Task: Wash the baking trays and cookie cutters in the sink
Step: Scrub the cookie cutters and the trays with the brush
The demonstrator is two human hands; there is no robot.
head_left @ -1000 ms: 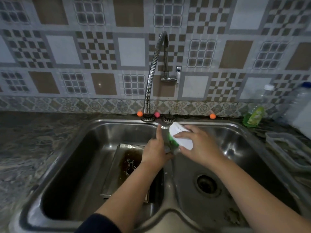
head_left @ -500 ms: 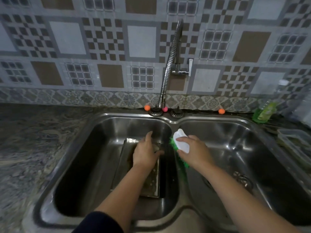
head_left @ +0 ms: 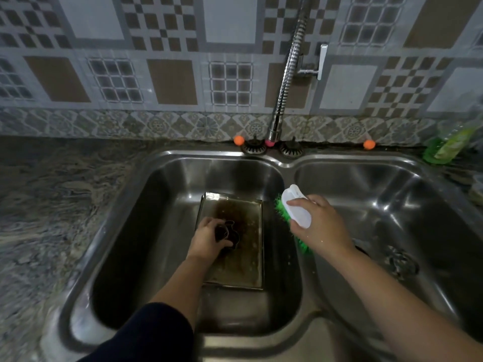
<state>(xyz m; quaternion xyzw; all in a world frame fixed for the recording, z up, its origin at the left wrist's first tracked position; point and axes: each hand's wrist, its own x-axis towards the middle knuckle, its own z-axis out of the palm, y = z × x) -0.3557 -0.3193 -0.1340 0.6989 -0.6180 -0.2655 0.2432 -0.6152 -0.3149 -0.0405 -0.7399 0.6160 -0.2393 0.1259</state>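
Observation:
A dirty metal baking tray [head_left: 245, 267] with brown stains lies flat on the bottom of the left sink basin [head_left: 162, 205]. On the tray sits a dark metal cookie cutter [head_left: 231, 235], and my left hand [head_left: 209, 240] curls its fingers round the cutter's left side. My right hand [head_left: 320, 226] grips a scrub brush [head_left: 295, 210] with a white handle and green bristles, held over the divider between the two basins. The brush touches neither the tray nor the cutter.
The flexible metal faucet [head_left: 286, 74] rises behind the divider, with its lever on the wall. The right basin [head_left: 392, 194] holds a drain strainer [head_left: 401, 262]. A green dish soap bottle [head_left: 447, 146] stands at the back right. Dark stone counter [head_left: 52, 205] lies to the left.
My left hand has dropped from the faucet area into the left basin and taken hold of the cookie cutter on the tray. My right hand with the brush stayed near the divider.

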